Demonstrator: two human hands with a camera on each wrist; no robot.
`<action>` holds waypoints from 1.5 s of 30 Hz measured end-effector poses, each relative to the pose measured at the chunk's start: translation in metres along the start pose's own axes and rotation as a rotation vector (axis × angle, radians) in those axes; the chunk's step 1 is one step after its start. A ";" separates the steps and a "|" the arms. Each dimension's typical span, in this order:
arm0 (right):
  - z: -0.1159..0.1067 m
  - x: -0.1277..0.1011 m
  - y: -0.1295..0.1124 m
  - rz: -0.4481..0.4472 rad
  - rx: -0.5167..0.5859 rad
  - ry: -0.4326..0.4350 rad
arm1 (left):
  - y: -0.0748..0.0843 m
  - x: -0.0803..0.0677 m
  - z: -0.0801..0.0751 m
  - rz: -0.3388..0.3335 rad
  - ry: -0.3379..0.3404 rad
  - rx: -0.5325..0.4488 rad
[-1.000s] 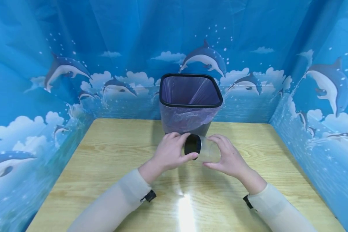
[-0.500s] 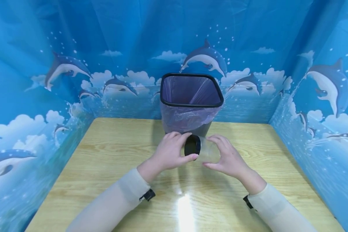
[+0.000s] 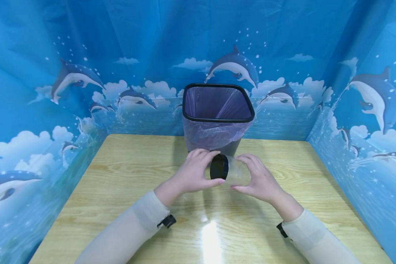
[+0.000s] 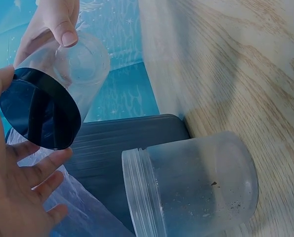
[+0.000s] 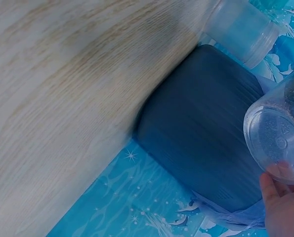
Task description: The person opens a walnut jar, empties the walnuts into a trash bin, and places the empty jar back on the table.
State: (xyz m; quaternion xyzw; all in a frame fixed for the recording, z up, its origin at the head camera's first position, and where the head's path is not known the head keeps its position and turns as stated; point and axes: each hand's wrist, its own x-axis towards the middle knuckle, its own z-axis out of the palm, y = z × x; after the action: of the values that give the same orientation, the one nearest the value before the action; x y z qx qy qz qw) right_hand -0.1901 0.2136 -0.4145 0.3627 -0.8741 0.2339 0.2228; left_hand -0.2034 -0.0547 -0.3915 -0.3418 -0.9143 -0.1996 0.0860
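Note:
A clear plastic jar (image 3: pixel 238 171) lies tilted on its side between my hands, above the table. My right hand (image 3: pixel 262 181) grips its clear body near the base, thumb below and fingers above. My left hand (image 3: pixel 191 174) spans the black lid (image 3: pixel 219 167), with the thumb at one edge and the fingertips round the opposite edge. In the left wrist view, the left fingers are spread, two of them at the lid's rim. A second clear jar (image 4: pixel 203 185), lidless with a threaded mouth, stands upright beside the bin, dark specks on its wall. The left hand hides it in the head view.
A dark trash bin (image 3: pixel 234 146) with a purple liner (image 3: pixel 214 132) stands right behind my hands on the wooden table (image 3: pixel 125 176). Blue dolphin-print sheeting (image 3: pixel 145 66) closes off the back and both sides.
The left hand's thumb and fingertips have spread slightly apart around the lid. The right hand and the jar stay nearly where they were.

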 end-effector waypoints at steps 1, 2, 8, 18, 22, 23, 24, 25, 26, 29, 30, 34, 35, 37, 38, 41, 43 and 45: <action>0.000 0.000 0.000 0.000 -0.001 -0.001 | 0.000 0.000 0.000 0.003 0.000 -0.002; 0.000 0.000 0.000 0.002 -0.001 -0.002 | 0.000 0.000 0.000 0.005 0.000 -0.002; 0.001 -0.001 0.000 0.007 0.000 -0.003 | 0.000 0.000 -0.001 0.016 0.005 -0.013; 0.001 -0.001 0.001 0.003 0.003 -0.004 | -0.003 0.000 0.002 0.022 0.010 -0.021; 0.001 -0.002 0.002 0.007 0.006 -0.008 | -0.003 0.000 0.002 0.033 0.018 -0.020; 0.001 -0.002 0.002 0.007 0.006 -0.007 | -0.003 0.000 0.003 0.037 0.021 -0.019; 0.001 -0.002 0.002 0.008 0.007 -0.007 | -0.003 0.000 0.003 0.041 0.025 -0.017; 0.001 -0.002 0.002 0.007 0.007 -0.006 | -0.003 0.000 0.003 0.045 0.029 -0.017; 0.001 -0.002 0.002 0.006 0.009 -0.005 | -0.004 0.000 0.003 0.049 0.033 -0.019; 0.001 -0.002 0.001 0.002 0.013 -0.003 | -0.004 0.000 0.003 0.056 0.037 -0.022; 0.001 -0.002 0.001 0.002 0.015 -0.004 | -0.003 0.000 0.003 0.057 0.036 -0.024; 0.001 -0.003 0.002 0.002 0.017 -0.006 | -0.003 0.000 0.002 0.058 0.029 -0.023; 0.001 -0.003 0.002 0.002 0.017 -0.007 | -0.003 0.000 0.002 0.060 0.028 -0.023; 0.002 -0.003 0.003 0.001 0.017 -0.008 | -0.002 0.000 0.002 0.063 0.028 -0.022; 0.002 -0.003 0.003 -0.001 0.017 -0.007 | -0.002 0.000 0.002 0.065 0.028 -0.022; 0.002 -0.003 0.004 -0.006 0.017 -0.006 | -0.002 0.000 0.002 0.069 0.029 -0.019; 0.002 -0.003 0.004 -0.003 0.017 -0.008 | -0.002 0.000 0.003 0.071 0.035 -0.012; 0.003 -0.003 0.004 0.004 0.017 -0.015 | -0.003 0.000 0.004 0.072 0.041 -0.001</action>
State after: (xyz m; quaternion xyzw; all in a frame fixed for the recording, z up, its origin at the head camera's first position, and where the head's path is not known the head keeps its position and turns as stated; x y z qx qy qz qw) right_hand -0.1916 0.2162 -0.4197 0.3646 -0.8744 0.2393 0.2126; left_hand -0.2054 -0.0547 -0.3964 -0.3705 -0.8993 -0.2039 0.1115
